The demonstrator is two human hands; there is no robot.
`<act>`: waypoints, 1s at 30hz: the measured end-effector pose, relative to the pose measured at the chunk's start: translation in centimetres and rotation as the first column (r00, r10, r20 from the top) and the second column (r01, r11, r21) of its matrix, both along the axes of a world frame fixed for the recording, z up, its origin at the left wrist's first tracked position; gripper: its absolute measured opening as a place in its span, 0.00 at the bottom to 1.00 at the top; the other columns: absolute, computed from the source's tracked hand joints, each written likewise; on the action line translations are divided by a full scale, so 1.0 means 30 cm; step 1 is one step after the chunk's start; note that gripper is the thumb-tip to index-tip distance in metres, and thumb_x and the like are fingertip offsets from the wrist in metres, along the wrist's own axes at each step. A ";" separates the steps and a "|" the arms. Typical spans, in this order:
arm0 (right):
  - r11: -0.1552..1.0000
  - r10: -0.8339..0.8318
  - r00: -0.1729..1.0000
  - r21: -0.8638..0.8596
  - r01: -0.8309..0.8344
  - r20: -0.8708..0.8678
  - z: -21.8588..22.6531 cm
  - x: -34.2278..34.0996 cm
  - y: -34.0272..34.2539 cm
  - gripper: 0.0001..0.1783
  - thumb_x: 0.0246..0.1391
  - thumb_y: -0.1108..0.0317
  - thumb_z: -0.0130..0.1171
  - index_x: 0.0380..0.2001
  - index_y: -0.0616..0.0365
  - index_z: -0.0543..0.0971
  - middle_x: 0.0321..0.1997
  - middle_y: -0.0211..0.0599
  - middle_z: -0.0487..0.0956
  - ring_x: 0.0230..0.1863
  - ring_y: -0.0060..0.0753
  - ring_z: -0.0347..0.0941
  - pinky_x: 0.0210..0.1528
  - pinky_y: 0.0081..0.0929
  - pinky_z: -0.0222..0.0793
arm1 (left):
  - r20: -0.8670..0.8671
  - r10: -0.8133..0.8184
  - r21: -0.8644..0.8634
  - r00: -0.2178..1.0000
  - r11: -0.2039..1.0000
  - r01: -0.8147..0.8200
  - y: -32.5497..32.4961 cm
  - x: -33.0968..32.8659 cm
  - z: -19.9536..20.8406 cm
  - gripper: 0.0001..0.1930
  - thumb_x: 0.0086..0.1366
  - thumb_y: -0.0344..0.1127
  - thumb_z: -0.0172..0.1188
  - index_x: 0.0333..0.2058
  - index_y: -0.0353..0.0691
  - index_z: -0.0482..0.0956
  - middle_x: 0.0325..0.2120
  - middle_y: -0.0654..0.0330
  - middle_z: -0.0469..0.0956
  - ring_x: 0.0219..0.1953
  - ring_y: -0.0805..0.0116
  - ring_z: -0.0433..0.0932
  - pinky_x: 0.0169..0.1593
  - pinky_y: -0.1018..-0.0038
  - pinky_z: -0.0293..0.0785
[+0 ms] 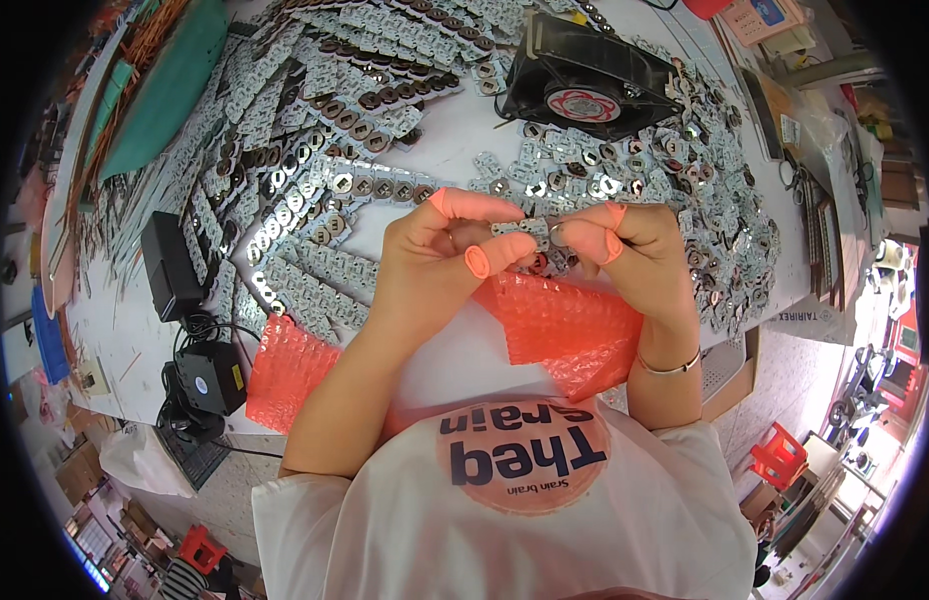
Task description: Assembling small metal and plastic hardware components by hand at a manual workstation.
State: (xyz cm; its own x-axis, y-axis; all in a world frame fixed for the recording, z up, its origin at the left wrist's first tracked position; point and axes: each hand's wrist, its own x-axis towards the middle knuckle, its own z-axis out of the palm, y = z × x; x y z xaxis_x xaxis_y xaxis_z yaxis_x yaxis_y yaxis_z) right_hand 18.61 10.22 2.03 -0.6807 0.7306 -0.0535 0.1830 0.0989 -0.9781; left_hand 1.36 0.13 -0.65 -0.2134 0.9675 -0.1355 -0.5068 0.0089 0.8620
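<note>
My left hand (pixel 420 270) and my right hand (pixel 647 255) meet above the near middle of the table, with orange finger cots on thumbs and forefingers. Between the fingertips they pinch a small silvery metal plate (pixel 523 229); the left fingers grip its left end. At the right fingertips shows a small round disc (pixel 556 234), partly covered by the thumb. Just beyond the hands lies a wide heap of similar small plates with round discs (pixel 625 180). Red bubble wrap (pixel 575 335) lies under my wrists.
A black fan (pixel 585 90) stands at the back of the table. Rows of joined plates (pixel 325 265) spread to the left. Two black power adapters (pixel 170 265) with cables sit at the left edge. A teal container (pixel 170 100) with thin reddish-brown strips is at the far left.
</note>
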 end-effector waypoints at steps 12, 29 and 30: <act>0.931 0.080 0.996 0.355 -0.084 0.025 -0.043 -0.021 -0.007 0.07 0.52 0.69 0.59 0.29 0.63 0.80 0.17 0.29 0.74 0.19 0.16 0.67 0.21 0.15 0.60 | -0.184 0.034 0.040 0.982 0.999 -0.027 0.004 0.000 -0.025 0.12 0.54 0.21 0.65 0.37 0.35 0.75 0.30 0.60 0.80 0.33 0.75 0.79 0.34 0.81 0.75; 0.983 -0.082 0.990 -0.176 0.060 -0.116 -0.025 -0.030 -0.049 0.12 0.58 0.62 0.56 0.26 0.58 0.72 0.21 0.19 0.67 0.21 0.10 0.57 0.23 0.12 0.53 | -0.452 0.184 0.279 0.873 0.959 -0.057 -0.006 0.012 -0.010 0.12 0.53 0.20 0.64 0.37 0.35 0.77 0.33 0.58 0.79 0.36 0.71 0.78 0.40 0.77 0.74; 0.991 -0.088 0.992 -0.105 0.079 -0.086 -0.023 -0.033 -0.051 0.12 0.58 0.64 0.56 0.26 0.59 0.72 0.21 0.19 0.66 0.23 0.11 0.57 0.23 0.14 0.55 | -0.571 0.189 0.275 0.799 0.961 -0.030 -0.007 0.005 -0.013 0.13 0.51 0.17 0.64 0.37 0.34 0.76 0.35 0.56 0.79 0.39 0.70 0.77 0.43 0.76 0.73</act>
